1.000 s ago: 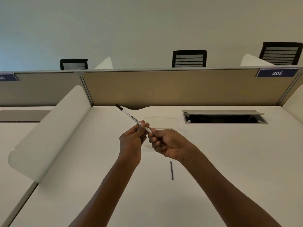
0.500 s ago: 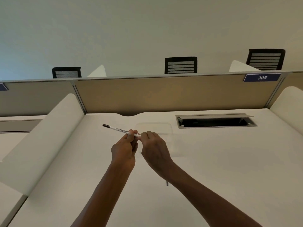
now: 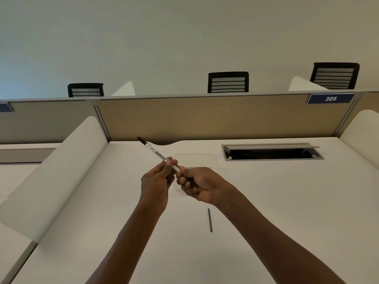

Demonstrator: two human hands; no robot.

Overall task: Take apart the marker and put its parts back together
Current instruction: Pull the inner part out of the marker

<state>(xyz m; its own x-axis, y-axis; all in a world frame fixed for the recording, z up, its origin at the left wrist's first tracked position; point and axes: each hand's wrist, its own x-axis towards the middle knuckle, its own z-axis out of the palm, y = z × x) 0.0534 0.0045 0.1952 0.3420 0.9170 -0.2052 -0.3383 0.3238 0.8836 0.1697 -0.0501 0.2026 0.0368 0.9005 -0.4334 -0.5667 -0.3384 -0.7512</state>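
A thin white marker [image 3: 156,153] with a black tip is held above the white desk [image 3: 266,201], its tip pointing up and to the far left. My left hand [image 3: 158,181] pinches the barrel near its near end. My right hand [image 3: 200,184] is closed around the very end of the barrel, touching the left fingers. What the right fingers hold there is hidden. A thin dark stick [image 3: 209,220], a loose part of the marker, lies flat on the desk below my right wrist.
A tan partition [image 3: 205,117] closes the desk's far side, with white curved side dividers at left [image 3: 53,177] and right [image 3: 361,132]. An open cable slot [image 3: 270,153] sits at the back right. Black chairs stand beyond the partition.
The marker has swung from lying nearly level and pointing left to a steep tilt up and away. My right hand has turned from palm down to curled at the marker's end.
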